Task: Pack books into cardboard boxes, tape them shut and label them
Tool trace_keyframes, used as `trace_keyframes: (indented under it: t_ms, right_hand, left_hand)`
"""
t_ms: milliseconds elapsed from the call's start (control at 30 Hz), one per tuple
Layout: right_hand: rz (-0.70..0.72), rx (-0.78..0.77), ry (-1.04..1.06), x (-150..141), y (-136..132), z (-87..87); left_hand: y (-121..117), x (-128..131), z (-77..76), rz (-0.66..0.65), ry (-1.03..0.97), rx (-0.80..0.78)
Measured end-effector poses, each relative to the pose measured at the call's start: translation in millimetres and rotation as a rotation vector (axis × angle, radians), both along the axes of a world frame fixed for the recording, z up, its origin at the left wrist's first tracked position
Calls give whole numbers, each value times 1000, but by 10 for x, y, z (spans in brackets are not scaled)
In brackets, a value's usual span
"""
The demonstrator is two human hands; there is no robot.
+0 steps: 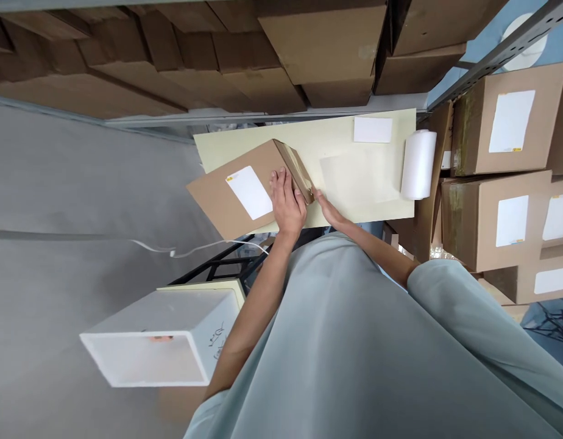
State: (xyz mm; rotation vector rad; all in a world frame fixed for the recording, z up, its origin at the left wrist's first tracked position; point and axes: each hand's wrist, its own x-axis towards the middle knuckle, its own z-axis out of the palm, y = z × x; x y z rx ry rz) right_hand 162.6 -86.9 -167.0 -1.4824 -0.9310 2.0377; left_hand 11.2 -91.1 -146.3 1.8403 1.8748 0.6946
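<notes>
A brown cardboard box point(208, 189) with a white label point(249, 192) on its top face sits at an angle on a pale yellow tabletop point(309, 128). My left hand point(288, 204) lies flat on the box's top, beside the label, fingers stretched out. Clear tape shows along the box's right end. Against the near corner of that taped end rest the fingertips of my right hand point(328, 208), its fingers straight and held close to each other. I see nothing held in either hand.
A white roll point(419, 164) stands at the table's right end, near a small white paper point(373, 130). Labelled boxes point(510, 122) are stacked to the right. Boxes fill a shelf point(208, 116) behind. A white foam box point(162, 360) and a thin cable point(194, 249) are at left.
</notes>
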Motion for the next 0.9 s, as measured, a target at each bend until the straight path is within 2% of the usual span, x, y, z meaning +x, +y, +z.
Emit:
trace_keyframes:
  t_ms: [133, 300, 433, 500, 567, 667, 767, 900]
  right_hand:
    - [-4, 33, 9, -180, 36, -154]
    - [-82, 107, 96, -390, 439, -432]
    - [-45, 206, 111, -474, 795, -560]
    - [-30, 223, 107, -477, 904, -555]
    - [-44, 219, 83, -437, 901, -501]
    - [-75, 186, -2, -328, 692, -387]
    - [-42, 184, -19, -254, 474, -311]
    - [-16, 241, -51, -286, 495, -239]
  left_hand:
    - [23, 30, 9, 22, -46, -49]
    - [53, 78, 44, 43, -25, -86]
    - [69, 106, 58, 44, -29, -60]
    - [78, 104, 71, 43, -40, -48]
    - [86, 90, 89, 37, -56, -42]
    - [93, 75, 113, 15, -82, -30]
    - [104, 120, 126, 2, -125, -11]
    - [162, 155, 192, -4, -244, 15]
